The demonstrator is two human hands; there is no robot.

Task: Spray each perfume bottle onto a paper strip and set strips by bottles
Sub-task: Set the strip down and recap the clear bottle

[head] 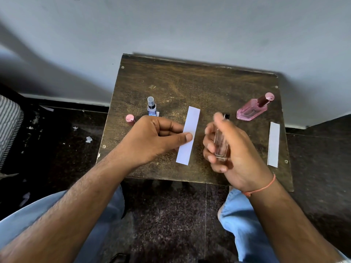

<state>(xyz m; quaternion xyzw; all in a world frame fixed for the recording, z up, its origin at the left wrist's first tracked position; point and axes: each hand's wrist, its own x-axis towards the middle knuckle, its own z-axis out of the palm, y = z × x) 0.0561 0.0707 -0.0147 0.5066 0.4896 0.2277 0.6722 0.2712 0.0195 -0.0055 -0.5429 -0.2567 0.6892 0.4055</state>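
Clear bottle gripped upright in the right hand, fingers curled round the glass, index finger up by the dark nozzle; contact with the pump too blurred to call. Paper strip just beside it at nine o'clock, long axis running twelve to six, pinched mid-length between left hand thumb and fingers above the table. Probably about to spray leftward onto the strip. Second strip flat at three o'clock, below the pink bottle; blue bottle at eleven.

The left hand pinches a white paper strip above the wooden desk. The right hand grips a clear glass bottle upright beside the strip. A pink bottle stands near a second strip; a blue bottle stands behind the left hand.
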